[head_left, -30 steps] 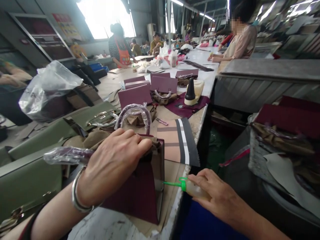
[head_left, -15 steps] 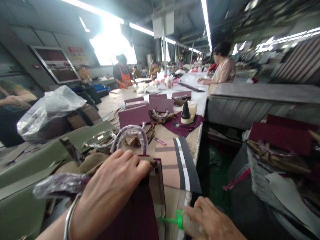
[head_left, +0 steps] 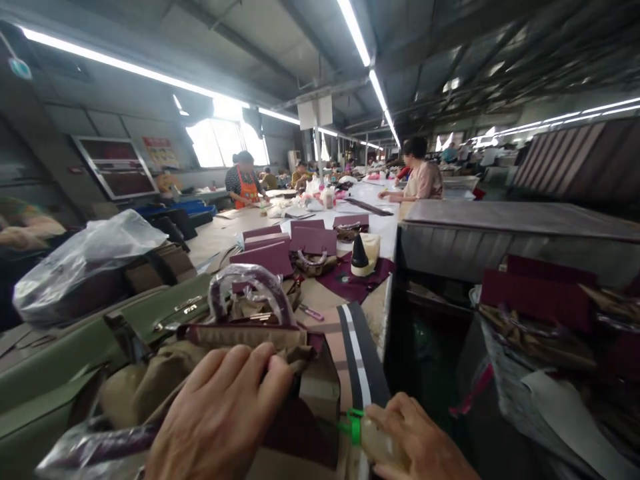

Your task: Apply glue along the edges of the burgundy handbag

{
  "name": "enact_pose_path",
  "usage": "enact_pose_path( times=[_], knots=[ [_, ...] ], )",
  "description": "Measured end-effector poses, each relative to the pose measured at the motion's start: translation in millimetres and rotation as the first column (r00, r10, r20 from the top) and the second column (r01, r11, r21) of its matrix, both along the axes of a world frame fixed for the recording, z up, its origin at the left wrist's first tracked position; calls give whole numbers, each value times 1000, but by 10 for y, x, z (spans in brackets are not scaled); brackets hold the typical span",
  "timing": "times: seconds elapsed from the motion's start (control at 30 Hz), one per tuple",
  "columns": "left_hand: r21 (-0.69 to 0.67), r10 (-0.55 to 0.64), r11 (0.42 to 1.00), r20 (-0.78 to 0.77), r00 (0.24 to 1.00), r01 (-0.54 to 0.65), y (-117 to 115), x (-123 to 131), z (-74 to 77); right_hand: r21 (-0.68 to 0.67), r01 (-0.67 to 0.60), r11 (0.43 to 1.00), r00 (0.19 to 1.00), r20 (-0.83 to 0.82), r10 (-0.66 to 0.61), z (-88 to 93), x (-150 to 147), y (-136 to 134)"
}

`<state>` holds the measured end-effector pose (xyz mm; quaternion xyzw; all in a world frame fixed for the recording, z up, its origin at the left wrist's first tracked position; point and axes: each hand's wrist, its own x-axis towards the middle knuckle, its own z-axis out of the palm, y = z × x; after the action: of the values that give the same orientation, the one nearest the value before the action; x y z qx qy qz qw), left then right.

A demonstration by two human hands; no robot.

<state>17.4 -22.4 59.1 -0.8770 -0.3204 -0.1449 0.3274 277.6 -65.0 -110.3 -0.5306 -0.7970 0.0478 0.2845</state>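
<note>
You are gripping a maroon bag (head_left: 301, 430) with your left hand (head_left: 223, 407) and a squeeze bottle (head_left: 376, 441) with your right hand (head_left: 417, 433).
The bag is standing at the near end of the workbench (head_left: 203, 240), your left fingers closing over its top edge; your right fingers are wrapping round the bottle, its green cap (head_left: 355, 427) pointing left at the bag's side, though you cannot tell whether the nozzle is touching. One plastic-wrapped handle (head_left: 103, 445) is lying to the near left, another (head_left: 253, 277) is arching just beyond. Green bags (head_left: 50, 383) are lying on the left; a striped panel (head_left: 356, 353) is lying to the right, with a pink cutter (head_left: 313, 312) resting near its far end. Farther off, a black cone (head_left: 359, 252) is standing beside a pale container (head_left: 371, 248).
</note>
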Motion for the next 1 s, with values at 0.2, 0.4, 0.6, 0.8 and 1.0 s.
enact_pose_path(
  times=[0.2,0.4,0.6,0.8,1.0],
  knots=[
    [20,-19,1000,-7,1000,19,-116,98,102,-130,61,990,997,-32,-65,94,14,-77],
    [-26,-36,999,-25,999,35,-199,73,70,-50,99,994,994,50,-97,99,94,-51],
    [-119,-16,993,-105,994,3,-293,66,60,21,110,994,984,140,-112,92,158,-42],
    [-203,-3,979,-125,992,-23,-438,59,70,-67,61,996,990,129,-52,95,183,-69],
    [-241,-45,970,-83,996,23,-541,-31,3,-82,81,993,986,154,-68,142,172,-55]
  ],
)
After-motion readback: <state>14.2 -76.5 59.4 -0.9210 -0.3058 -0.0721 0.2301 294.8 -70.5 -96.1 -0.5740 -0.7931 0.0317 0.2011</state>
